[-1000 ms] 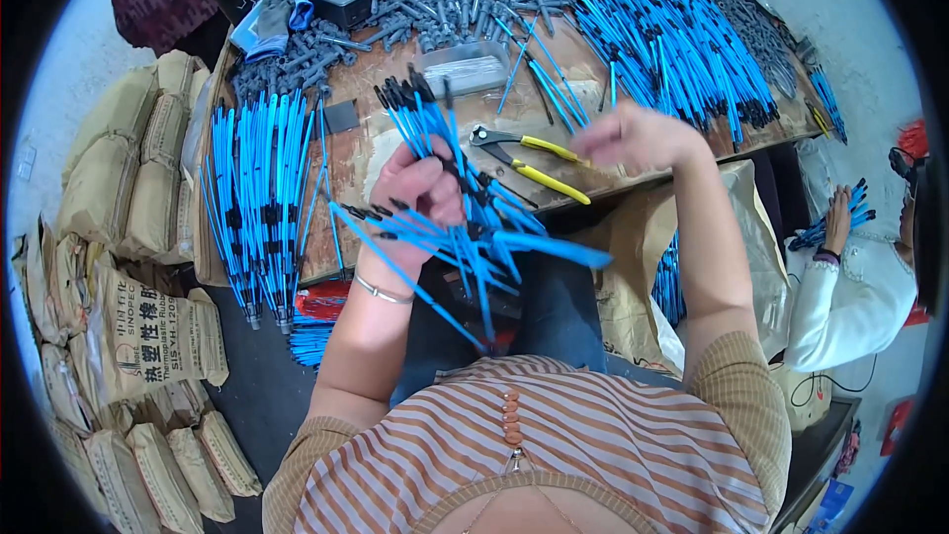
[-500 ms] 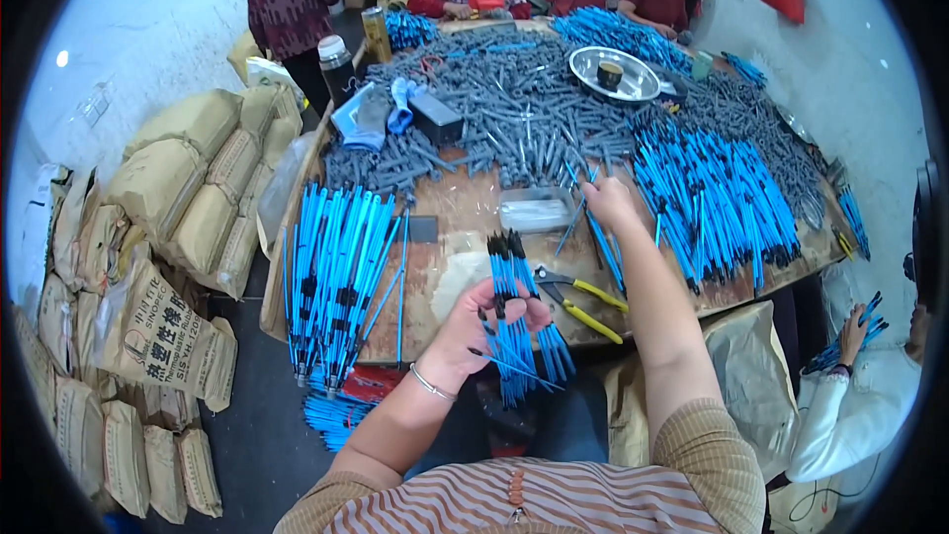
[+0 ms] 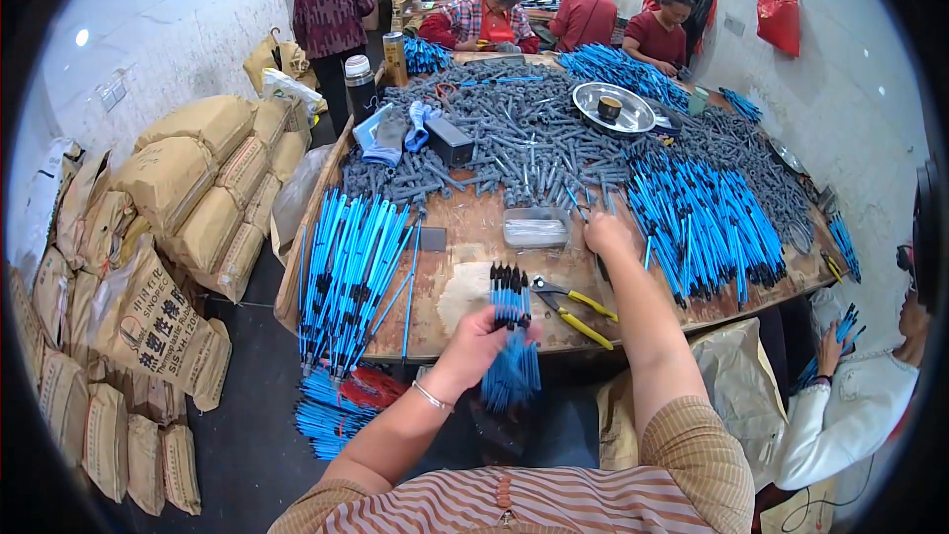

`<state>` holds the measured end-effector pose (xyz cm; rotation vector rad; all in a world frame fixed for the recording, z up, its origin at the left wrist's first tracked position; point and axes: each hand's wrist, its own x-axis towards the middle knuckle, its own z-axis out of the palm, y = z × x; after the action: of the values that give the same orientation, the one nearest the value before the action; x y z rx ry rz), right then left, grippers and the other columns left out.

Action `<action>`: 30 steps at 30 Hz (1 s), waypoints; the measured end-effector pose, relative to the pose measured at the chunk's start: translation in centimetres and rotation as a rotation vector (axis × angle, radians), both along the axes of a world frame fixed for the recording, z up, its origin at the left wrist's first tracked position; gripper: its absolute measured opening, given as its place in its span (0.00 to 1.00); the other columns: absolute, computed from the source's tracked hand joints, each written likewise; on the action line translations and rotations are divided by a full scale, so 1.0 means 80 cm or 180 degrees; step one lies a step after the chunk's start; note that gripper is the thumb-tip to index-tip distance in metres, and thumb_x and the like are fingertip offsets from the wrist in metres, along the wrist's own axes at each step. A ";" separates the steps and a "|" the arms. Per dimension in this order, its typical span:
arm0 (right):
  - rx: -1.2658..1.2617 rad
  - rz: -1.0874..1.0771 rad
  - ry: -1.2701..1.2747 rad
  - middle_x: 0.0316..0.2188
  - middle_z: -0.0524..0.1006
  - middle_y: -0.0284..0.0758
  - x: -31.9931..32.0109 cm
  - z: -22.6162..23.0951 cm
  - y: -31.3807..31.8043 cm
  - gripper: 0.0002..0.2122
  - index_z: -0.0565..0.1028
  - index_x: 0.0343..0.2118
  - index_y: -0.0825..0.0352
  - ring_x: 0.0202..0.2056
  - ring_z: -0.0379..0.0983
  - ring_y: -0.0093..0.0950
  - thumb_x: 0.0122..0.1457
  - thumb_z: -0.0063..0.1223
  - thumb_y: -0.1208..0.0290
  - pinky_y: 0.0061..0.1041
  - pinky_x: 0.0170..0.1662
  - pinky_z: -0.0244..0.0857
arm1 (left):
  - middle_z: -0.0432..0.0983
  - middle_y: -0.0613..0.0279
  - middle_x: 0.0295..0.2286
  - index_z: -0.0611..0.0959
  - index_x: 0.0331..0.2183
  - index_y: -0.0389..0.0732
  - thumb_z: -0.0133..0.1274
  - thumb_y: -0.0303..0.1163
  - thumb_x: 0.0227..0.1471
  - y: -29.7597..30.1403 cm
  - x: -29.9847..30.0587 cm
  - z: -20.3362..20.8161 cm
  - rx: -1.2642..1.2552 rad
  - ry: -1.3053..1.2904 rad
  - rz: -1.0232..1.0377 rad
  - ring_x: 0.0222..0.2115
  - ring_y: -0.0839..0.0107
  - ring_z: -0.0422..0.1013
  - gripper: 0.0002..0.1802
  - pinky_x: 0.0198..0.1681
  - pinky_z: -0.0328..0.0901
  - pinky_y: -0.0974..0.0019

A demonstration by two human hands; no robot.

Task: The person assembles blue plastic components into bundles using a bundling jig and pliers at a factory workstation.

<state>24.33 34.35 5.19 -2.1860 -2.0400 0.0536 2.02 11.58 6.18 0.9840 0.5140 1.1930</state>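
My left hand [image 3: 480,341] is wrapped round a bundle of thin blue rods with black ends [image 3: 510,376], held upright at the table's near edge. The rods' lower parts are blurred, and the palm hides some of them. Farther right, my right hand [image 3: 609,235] is at the table top with its fingers curled together, beside a clear plastic box [image 3: 536,227] of thin pale pieces. What its fingers hold, if anything, I cannot make out. Yellow-handled pliers [image 3: 575,311] lie between my hands. Beyond my right hand spreads a heap of grey plastic parts [image 3: 534,129].
Blue rods [image 3: 351,262] are piled at the table's left, with another pile [image 3: 707,222] at its right. A steel tray [image 3: 643,119] rests on the grey heap. Brown sacks [image 3: 188,188] are stacked at left. Several people work around; one person [image 3: 850,396] sits close at right.
My left hand and its bundle have shifted slightly lower, and the rod that stuck out sideways no longer shows apart. My right hand has moved slightly lower, off the blue rods beside it. The view has tilted up.
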 end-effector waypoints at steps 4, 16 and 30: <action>0.0225 -0.0025 0.0114 0.34 0.75 0.49 0.029 -0.032 0.005 0.15 0.73 0.36 0.70 0.38 0.72 0.46 0.52 0.45 0.63 0.39 0.42 0.66 | 0.76 0.54 0.29 0.75 0.35 0.38 0.50 0.24 0.49 -0.002 -0.002 0.001 -0.0305 -0.0054 -0.0071 0.31 0.64 0.73 0.08 0.36 0.68 0.61; 0.2028 0.1603 0.0852 0.21 0.74 0.42 0.027 0.198 -0.259 0.09 0.70 0.36 0.72 0.22 0.72 0.40 0.53 0.49 0.74 0.31 0.27 0.66 | 0.76 0.57 0.28 0.75 0.34 0.41 0.52 0.26 0.47 -0.035 -0.025 0.000 -0.0664 -0.0607 0.0011 0.30 0.64 0.73 0.09 0.35 0.69 0.60; -0.0182 0.2312 0.1792 0.19 0.71 0.42 -0.047 0.073 -0.335 0.08 0.67 0.28 0.70 0.23 0.69 0.39 0.57 0.43 0.70 0.32 0.28 0.61 | 0.76 0.53 0.29 0.75 0.39 0.39 0.50 0.25 0.49 -0.059 -0.007 0.003 -0.0182 -0.0969 -0.0269 0.27 0.61 0.74 0.12 0.32 0.70 0.59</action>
<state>20.54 7.56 11.00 -1.1355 -2.3265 0.7148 1.46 6.87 6.43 0.7508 0.2610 1.2186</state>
